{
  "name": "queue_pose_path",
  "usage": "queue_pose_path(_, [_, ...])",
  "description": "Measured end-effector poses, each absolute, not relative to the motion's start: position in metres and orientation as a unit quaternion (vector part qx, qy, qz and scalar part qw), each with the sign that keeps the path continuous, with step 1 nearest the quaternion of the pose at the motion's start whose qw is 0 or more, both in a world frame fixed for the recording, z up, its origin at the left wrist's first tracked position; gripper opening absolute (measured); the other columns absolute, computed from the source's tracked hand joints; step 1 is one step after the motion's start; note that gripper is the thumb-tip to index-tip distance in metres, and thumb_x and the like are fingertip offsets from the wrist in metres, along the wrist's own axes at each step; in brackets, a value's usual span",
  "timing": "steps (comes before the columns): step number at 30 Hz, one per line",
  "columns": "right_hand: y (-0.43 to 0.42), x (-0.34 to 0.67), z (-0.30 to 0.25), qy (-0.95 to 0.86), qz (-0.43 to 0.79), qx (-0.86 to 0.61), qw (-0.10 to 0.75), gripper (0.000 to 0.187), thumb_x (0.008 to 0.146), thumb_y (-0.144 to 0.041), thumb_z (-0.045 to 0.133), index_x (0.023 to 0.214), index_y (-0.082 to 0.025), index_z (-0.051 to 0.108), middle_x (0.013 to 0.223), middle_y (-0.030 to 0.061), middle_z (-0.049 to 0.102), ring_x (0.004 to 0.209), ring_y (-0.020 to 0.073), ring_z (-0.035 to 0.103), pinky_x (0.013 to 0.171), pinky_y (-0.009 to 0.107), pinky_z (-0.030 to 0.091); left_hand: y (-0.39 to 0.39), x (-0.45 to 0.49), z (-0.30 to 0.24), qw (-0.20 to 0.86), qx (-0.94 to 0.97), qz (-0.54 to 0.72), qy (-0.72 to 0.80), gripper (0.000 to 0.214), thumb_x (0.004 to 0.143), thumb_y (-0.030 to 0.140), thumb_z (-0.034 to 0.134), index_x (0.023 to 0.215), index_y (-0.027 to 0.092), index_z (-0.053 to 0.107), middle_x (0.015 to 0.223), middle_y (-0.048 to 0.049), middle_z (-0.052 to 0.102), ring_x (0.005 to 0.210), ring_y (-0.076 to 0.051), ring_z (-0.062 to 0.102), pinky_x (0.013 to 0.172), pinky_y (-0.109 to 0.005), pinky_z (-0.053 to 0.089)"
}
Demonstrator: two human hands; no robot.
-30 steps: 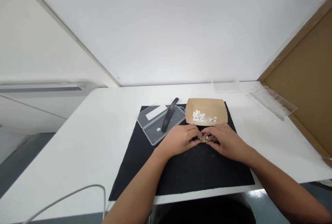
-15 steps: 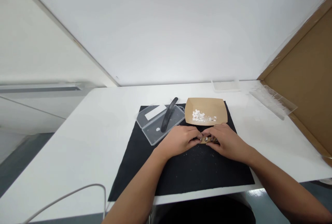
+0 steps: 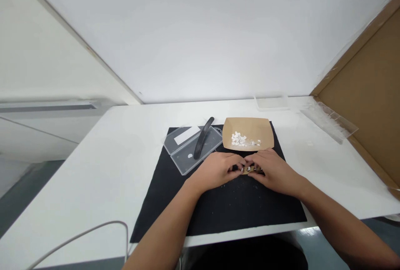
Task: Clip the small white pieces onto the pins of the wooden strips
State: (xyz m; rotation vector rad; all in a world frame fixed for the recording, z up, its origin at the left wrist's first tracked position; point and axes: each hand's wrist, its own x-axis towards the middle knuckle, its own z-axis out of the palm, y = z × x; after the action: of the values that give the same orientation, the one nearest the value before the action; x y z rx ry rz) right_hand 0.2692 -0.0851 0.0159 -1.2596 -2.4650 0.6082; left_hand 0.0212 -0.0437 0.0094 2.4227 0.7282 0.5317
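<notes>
My left hand point(image 3: 217, 170) and my right hand point(image 3: 272, 171) meet over a black mat point(image 3: 225, 203), fingers curled together on a small brown strip with little metal studs point(image 3: 250, 169). Most of the strip is hidden under my fingers. Just behind the hands sits a brown paper tray point(image 3: 248, 133) holding several small white bits point(image 3: 240, 138). To the left of the tray lies an open clear plastic case point(image 3: 190, 147) with a black curved handle-like piece point(image 3: 203, 137) resting across it.
The mat lies on a white table point(image 3: 125, 161). Clear plastic trays point(image 3: 328, 121) stand at the back right beside a brown cardboard panel point(image 3: 368, 95). A white cable point(image 3: 81, 233) curves across the near left corner. White specks dot the mat.
My fingers have shifted slightly closer together over the studded strip; both hands stay in the same place. The view has barely moved.
</notes>
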Motion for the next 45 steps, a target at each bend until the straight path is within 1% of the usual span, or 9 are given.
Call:
queue_pose_path(4, [-0.085,0.271,0.015,-0.857,0.204,-0.445,0.162,0.031,0.093,-0.024,0.08,0.121,-0.025,0.067,0.112,0.0033,0.077,0.105,0.0249,0.071,0.092,0.04,0.044,-0.044,0.021,0.011,0.27,0.9,0.189,0.283,0.016,0.095,0.025,0.076,0.11,0.022,0.071,0.098,0.0002,0.081,0.08,-0.017,0.075,0.07,-0.026,0.051])
queue_pose_path(9, [-0.082,0.271,0.015,-0.839,0.201,-0.473,0.18,0.022,0.086,-0.035,0.09,0.095,-0.024,0.072,0.092,-0.0009,0.077,0.093,0.0231,0.071,0.088,0.039,0.043,-0.046,0.022,0.01,0.27,0.897,0.191,0.295,0.038,0.093,0.025,0.079,0.128,0.023,0.062,0.1,0.0029,0.083,0.071,-0.014,0.073,0.068,-0.025,0.051])
queue_pose_path(14, [-0.082,0.27,0.014,-0.846,0.185,-0.469,0.174,0.017,0.086,-0.028,0.089,0.089,-0.023,0.073,0.091,0.0002,0.076,0.094,0.0244,0.067,0.085,0.04,0.044,-0.046,0.023,0.007,0.257,0.899,0.191,0.298,0.034,0.094,0.028,0.078,0.124,0.023,0.062,0.101,0.0038,0.083,0.062,-0.012,0.071,0.065,-0.025,0.05])
queue_pose_path(27, [-0.086,0.263,0.01,-0.836,0.186,-0.443,0.264,0.013,0.089,-0.013,0.079,0.086,-0.023,0.072,0.089,0.0029,0.073,0.1,0.0247,0.06,0.088,0.04,0.053,-0.048,0.023,0.007,0.242,0.901,0.183,0.31,0.027,0.093,0.027,0.078,0.116,0.024,0.065,0.095,0.0057,0.082,0.067,-0.013,0.071,0.066,-0.025,0.049])
queue_pose_path(30, [-0.085,0.263,0.016,-0.829,0.186,-0.428,0.307,0.01,0.092,-0.017,0.077,0.091,-0.024,0.072,0.097,0.0027,0.076,0.105,0.0246,0.063,0.094,0.043,0.054,-0.048,0.023,0.009,0.226,0.906,0.2,0.297,0.023,0.093,0.03,0.077,0.112,0.023,0.066,0.091,0.0024,0.079,0.069,-0.014,0.07,0.065,-0.026,0.049])
queue_pose_path(33, [-0.084,0.266,0.02,-0.814,0.186,-0.418,0.357,0.005,0.098,-0.02,0.071,0.096,-0.025,0.07,0.115,0.0043,0.077,0.114,0.0242,0.066,0.103,0.046,0.053,-0.048,0.025,0.015,0.203,0.908,0.257,0.261,0.021,0.095,0.035,0.072,0.108,0.02,0.065,0.096,-0.0051,0.075,0.085,-0.02,0.071,0.075,-0.03,0.054])
queue_pose_path(38, [-0.085,0.269,0.023,-0.794,0.249,-0.403,0.38,0.007,0.106,-0.023,0.058,0.1,-0.025,0.063,0.113,0.006,0.077,0.108,0.0218,0.071,0.095,0.043,0.058,-0.05,0.029,0.022,0.185,0.88,0.355,0.255,0.017,0.097,0.018,0.058,0.114,0.019,0.063,0.096,-0.0074,0.071,0.094,-0.022,0.067,0.088,-0.038,0.056])
queue_pose_path(41, [-0.087,0.268,0.024,-0.796,0.271,-0.391,0.374,0.009,0.106,-0.022,0.057,0.099,-0.025,0.062,0.107,0.0061,0.076,0.104,0.0215,0.071,0.092,0.041,0.058,-0.052,0.032,0.022,0.161,0.868,0.409,0.23,0.023,0.095,0.016,0.063,0.118,0.02,0.064,0.099,-0.008,0.072,0.095,-0.023,0.066,0.088,-0.04,0.054])
queue_pose_path(45, [-0.089,0.266,0.027,-0.796,0.272,-0.416,0.345,0.009,0.105,-0.024,0.059,0.096,-0.024,0.063,0.098,0.0048,0.072,0.088,0.0192,0.067,0.078,0.034,0.054,-0.054,0.037,0.018,0.16,0.864,0.435,0.195,0.026,0.095,0.015,0.068,0.12,0.023,0.067,0.098,-0.0064,0.07,0.091,-0.021,0.066,0.084,-0.037,0.053])
